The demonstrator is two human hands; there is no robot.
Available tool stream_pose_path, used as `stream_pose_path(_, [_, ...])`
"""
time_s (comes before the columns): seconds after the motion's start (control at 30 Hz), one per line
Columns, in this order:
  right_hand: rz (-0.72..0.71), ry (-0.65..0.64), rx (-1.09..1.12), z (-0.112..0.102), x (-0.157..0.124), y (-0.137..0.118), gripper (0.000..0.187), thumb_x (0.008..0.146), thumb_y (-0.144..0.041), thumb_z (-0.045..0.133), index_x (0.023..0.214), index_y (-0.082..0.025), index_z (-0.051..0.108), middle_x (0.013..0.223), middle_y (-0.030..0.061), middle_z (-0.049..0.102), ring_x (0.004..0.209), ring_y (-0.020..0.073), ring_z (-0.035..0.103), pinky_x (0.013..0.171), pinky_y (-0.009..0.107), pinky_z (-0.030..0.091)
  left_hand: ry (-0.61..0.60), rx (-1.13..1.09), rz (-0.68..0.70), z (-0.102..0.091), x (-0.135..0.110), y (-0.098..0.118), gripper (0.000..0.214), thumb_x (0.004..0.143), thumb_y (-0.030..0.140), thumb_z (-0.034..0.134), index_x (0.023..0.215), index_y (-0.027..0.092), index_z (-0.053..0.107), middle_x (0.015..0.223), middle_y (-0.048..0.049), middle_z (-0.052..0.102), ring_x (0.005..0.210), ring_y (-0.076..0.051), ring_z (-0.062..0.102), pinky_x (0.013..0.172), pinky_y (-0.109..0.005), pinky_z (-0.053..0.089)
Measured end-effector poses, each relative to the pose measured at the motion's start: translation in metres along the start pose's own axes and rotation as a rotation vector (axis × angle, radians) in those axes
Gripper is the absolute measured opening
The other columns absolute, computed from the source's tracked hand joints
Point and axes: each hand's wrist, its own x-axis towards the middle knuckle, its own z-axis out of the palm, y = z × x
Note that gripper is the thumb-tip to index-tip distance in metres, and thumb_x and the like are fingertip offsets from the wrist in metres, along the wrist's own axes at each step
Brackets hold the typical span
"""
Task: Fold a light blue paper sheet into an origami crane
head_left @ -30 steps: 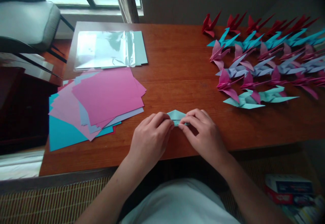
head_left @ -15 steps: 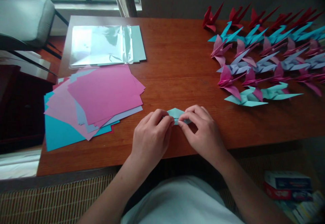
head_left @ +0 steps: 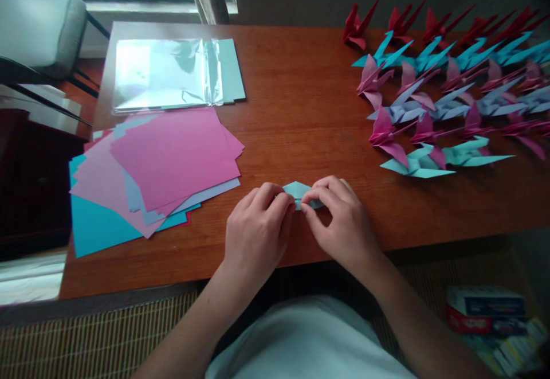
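Between my hands, near the table's front edge, is a small piece of folded mint-green origami paper point(head_left: 297, 190). My left hand point(head_left: 259, 221) pinches its left side with thumb and fingertips. On the other side, my right hand point(head_left: 341, 213) holds the right part between thumb and index finger. The fingertips of both hands almost meet over the middle, and they hide the lower folds. Two finished mint-green paper cranes point(head_left: 419, 162) sit to the right, in front of a row of magenta cranes point(head_left: 384, 129).
More rows of cranes stand behind: lavender point(head_left: 399, 106), pink point(head_left: 370, 83), blue point(head_left: 384, 55) and red point(head_left: 356, 28). Coloured paper sheets point(head_left: 176, 155) lie fanned out on the left of the wooden table point(head_left: 292, 104). Behind them is a clear plastic packet point(head_left: 161, 75) of mint paper.
Both hands keep their pinch on the folded paper with hardly any movement. The whole view has shifted slightly.
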Motion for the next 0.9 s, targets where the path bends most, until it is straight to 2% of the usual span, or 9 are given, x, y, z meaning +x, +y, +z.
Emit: stream_pose_path(0.9, [0.02,0.012,-0.023,0.0031,-0.0006,-0.0025,0.009,0.087,-0.012,0.062,0.086,-0.02,0.062,0.091,0.0056,0.061,0.091,0.0238,0.057,0.083,0.038,0.047,-0.009,0.064,-0.006,-0.0008,0.0005,0.0038,0.015,0.098,0.023,0.054,0.088,0.019,0.064,0.096,-0.0044,0.067,0.084,-0.02,0.06,0.074,-0.032,0.046])
